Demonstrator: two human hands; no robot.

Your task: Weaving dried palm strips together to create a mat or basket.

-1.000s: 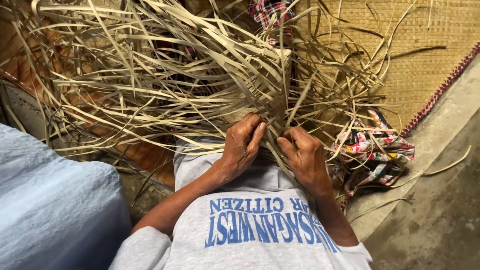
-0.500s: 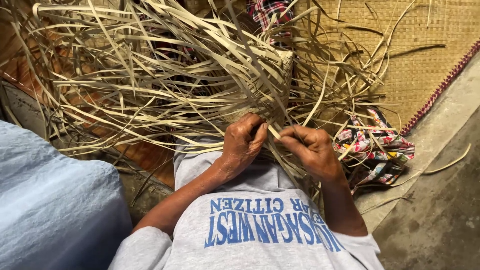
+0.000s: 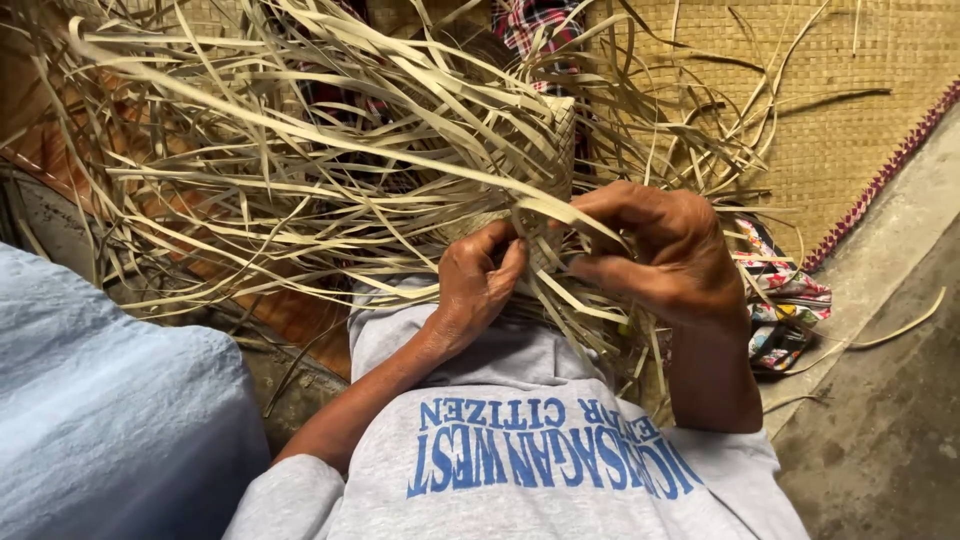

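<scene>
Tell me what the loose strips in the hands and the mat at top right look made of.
Strips: dried plant leaf or palm-like fibre, probably; pale tan, matte, flat, curling. The left hand and right hand pinch them at a partly woven piece. Mat: similar fibre, tightly plaited checker weave, with a red zigzag edge.

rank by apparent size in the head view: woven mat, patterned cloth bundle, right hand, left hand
1. woven mat, clearly largest.
2. right hand and patterned cloth bundle: look alike, and the cloth is partly hidden.
3. left hand, smallest, fingers curled.
</scene>
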